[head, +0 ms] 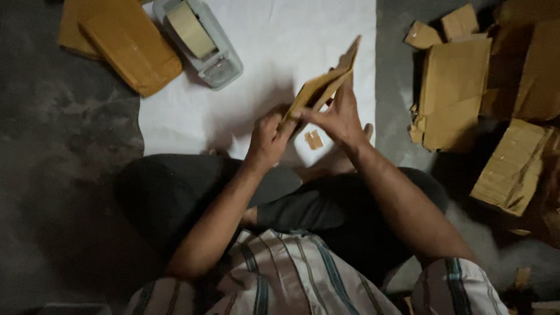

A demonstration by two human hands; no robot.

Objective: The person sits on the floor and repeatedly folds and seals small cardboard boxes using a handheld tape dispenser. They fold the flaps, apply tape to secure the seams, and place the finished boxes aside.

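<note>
Your left hand [269,135] and right hand [338,116] together, both pinched on flat brown paper envelope [324,81], held tilted above white sheet [274,52]. Step looks like folding or sealing bottom edge. Next: probably tape; small tape piece [314,140] lies just below, grey tape dispenser [201,44] well apart.

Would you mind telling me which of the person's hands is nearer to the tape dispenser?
Left. The left hand grips the brown envelope's lower end, on the side toward the tape dispenser. The right hand holds the envelope's far side.
</note>
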